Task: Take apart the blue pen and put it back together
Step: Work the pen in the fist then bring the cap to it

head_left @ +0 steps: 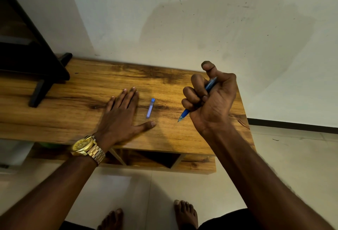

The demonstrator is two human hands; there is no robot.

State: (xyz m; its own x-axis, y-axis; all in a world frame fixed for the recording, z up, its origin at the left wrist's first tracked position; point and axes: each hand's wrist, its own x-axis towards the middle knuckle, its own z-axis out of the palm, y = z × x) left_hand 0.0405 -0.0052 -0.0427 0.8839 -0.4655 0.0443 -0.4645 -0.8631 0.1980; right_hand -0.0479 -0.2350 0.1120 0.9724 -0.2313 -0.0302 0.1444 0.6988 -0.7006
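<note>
Here the blue pen (196, 99) sits in the right hand (210, 99), fingers curled round its barrel, tip pointing down toward the wooden table (73, 120) and held just above it. The pen cap (150, 108) lies on the table between the two hands, just beyond the left thumb. The left hand (122, 118) rests flat on the wood, fingers straight and spread, holding nothing. An open shelf compartment (155, 158) below the tabletop looks dark; its contents cannot be made out.

A black stand (34, 76) sits on the wooden table (76, 120).
</note>
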